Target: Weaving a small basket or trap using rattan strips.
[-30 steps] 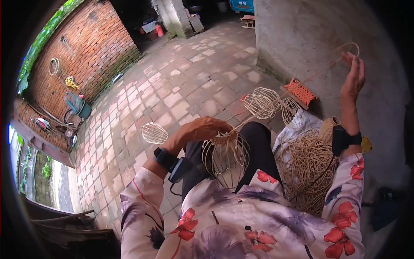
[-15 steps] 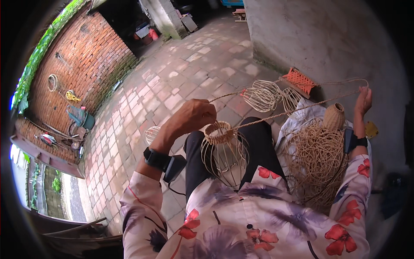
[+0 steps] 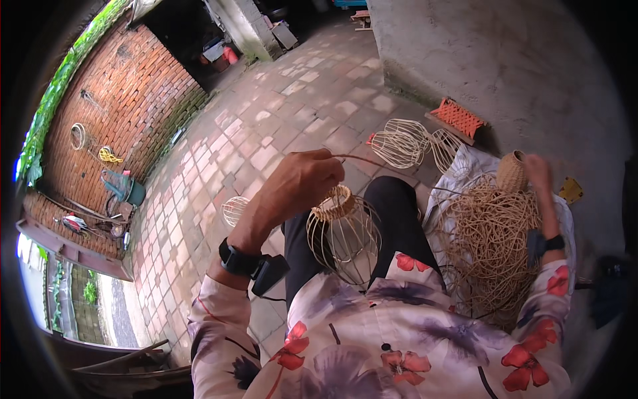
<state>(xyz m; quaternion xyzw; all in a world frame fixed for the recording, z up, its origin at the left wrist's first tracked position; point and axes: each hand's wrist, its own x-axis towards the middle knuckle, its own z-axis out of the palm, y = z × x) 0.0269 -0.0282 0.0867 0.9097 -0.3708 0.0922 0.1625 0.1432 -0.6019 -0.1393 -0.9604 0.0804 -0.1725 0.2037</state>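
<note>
Under the left hand [image 3: 299,189] the wire frame [image 3: 344,238] looks thin and smooth, its woven collar matt. Beside the right hand [image 3: 537,174], the cane tangle [image 3: 492,246] looks dry and fibrous.

Four bare wire lantern frames show: one in the lap near the person, its rim wrapped in cane [image 3: 342,233], two lying together far on the paving [image 3: 399,141] and [image 3: 444,147], and one to the left on the ground [image 3: 234,209]. One finished woven ball [image 3: 512,171] sits right. One tangled heap of cane strands [image 3: 488,243]. One orange brick [image 3: 457,118]. Two hands, each with one wrist strap.
</note>
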